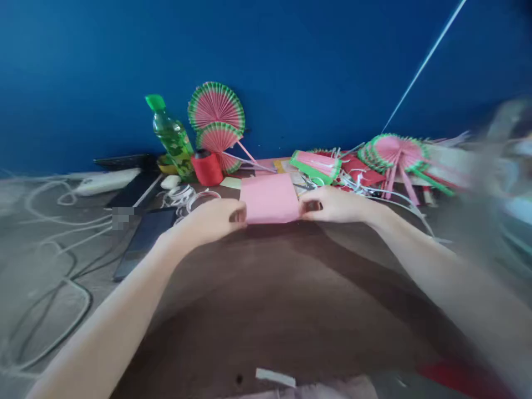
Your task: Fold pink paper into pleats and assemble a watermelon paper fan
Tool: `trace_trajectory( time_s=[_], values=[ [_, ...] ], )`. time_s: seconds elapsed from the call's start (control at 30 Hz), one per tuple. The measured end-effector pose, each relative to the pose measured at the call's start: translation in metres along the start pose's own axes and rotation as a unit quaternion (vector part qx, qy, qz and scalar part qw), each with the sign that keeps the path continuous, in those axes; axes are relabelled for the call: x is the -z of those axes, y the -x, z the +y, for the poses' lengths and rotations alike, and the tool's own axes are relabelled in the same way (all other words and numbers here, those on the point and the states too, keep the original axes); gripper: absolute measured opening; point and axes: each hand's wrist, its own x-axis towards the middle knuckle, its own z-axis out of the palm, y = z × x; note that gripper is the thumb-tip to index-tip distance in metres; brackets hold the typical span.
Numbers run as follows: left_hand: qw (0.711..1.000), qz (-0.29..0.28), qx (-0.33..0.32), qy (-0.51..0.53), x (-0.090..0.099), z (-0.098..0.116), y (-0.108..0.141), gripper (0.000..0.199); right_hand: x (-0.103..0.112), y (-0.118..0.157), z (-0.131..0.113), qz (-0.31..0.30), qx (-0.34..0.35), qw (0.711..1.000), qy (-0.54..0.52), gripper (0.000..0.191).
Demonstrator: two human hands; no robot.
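Note:
A pink sheet of paper point(270, 198) is held out over the far part of the dark table point(282, 288). My left hand point(218, 219) pinches its left edge, thumb and fingers closed together. At the opposite edge my right hand point(328, 205) grips the paper the same way. Whether the pink paper is one sheet or several layers I cannot tell. Behind it, red-and-green folded paper fans point(218, 105) lean on the blue wall. A pink and green paper strip point(318, 165) lies just beyond my right hand.
Left of the hands are a green bottle point(172, 136), a red roll point(206, 168), a dark phone point(145, 241) and loose cables point(78, 282). More paper fans point(394, 155) are piled at the right. A small white strip point(275, 378) lies at the near edge.

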Motion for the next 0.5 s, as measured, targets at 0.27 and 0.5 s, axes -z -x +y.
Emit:
trace_trajectory(
  time_s=[0.27,0.5],
  values=[
    [0.991,-0.116,0.006,0.069,-0.014,-0.006,-0.007,0.020,-0.015,-0.004,0.005,-0.093,0.002,0.996,-0.017,0.013],
    [0.983,-0.146,-0.007,0.112,-0.020,-0.018,-0.013,0.022,-0.020,-0.009,0.013,-0.085,-0.011,0.996,-0.034,0.021]
  ],
)
